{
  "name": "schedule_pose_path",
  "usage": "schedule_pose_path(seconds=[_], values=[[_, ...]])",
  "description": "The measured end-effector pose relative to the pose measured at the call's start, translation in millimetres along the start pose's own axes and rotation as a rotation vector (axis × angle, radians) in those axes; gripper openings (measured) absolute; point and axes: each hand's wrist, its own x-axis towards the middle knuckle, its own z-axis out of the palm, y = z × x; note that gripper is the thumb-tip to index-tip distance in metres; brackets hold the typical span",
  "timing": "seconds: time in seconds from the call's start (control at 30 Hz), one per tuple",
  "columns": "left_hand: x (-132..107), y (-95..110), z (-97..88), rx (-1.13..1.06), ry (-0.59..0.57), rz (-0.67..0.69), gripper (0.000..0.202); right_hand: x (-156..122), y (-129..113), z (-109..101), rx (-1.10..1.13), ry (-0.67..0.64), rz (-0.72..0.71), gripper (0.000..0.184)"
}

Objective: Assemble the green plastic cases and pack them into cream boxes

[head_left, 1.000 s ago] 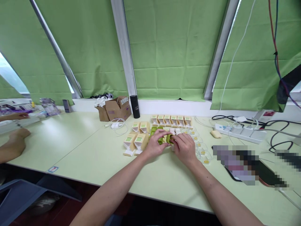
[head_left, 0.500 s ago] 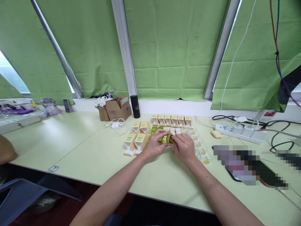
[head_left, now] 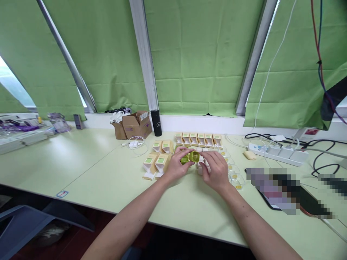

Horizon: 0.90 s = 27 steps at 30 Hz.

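A small olive-green square cup (head_left: pixel 194 156) is gripped between the thumb and fingers of my left hand (head_left: pixel 176 165), its open mouth turned to the right. My right hand (head_left: pixel 217 169) has its fingers stretched out and its thumb apart, with the fingertips at or near the cup's rim; whether they touch it I cannot tell. More green pieces lie behind my left hand, partly covered by it. Several small white blocks (head_left: pixel 201 170) are on the table beneath and behind my right hand. Clear plastic pieces with yellow spots (head_left: pixel 235 176) stand in a group beside that hand.
Cream cartons with green labels (head_left: pixel 162 161) stand left of my hands, and another row (head_left: pixel 201 138) is at the back. A black bottle (head_left: pixel 156 122) and cardboard box (head_left: pixel 137 124) stand farther back. Right are a power strip (head_left: pixel 279 153), cables and blurred-out devices (head_left: pixel 287 193).
My right hand has drawn back to the right, its fingers coming out of the green cup and spreading. The cup's mouth now shows. A brown rounded shape has left the left edge.
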Motion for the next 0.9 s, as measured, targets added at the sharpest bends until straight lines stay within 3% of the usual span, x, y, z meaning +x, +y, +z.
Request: schedule_pose_path(seconds=[0.13,0.3,0.4,0.63,0.77,0.9], values=[[-1,-1,0.9,0.066,-0.001,0.083,0.05,-1,-2,4,0.04,-0.055,0.013,0.054],[-3,0,1.8,0.069,-0.006,0.111,0.054,-5,-1,10,0.067,-0.075,0.047,0.053],[-3,3,1.6,0.034,-0.009,0.081,0.058,-7,0,12,0.129,-0.045,0.113,0.054],[1,-1,2.5,0.004,0.077,-0.067,0.021,-2,-1,10,0.274,0.064,0.301,0.048],[4,-7,3.4,0.029,0.131,-0.17,0.014,1,-3,9,0.302,0.08,0.35,0.047],[8,-6,7.8,-0.026,0.095,-0.218,0.013,-1,-3,11,0.319,0.091,0.372,0.046]])
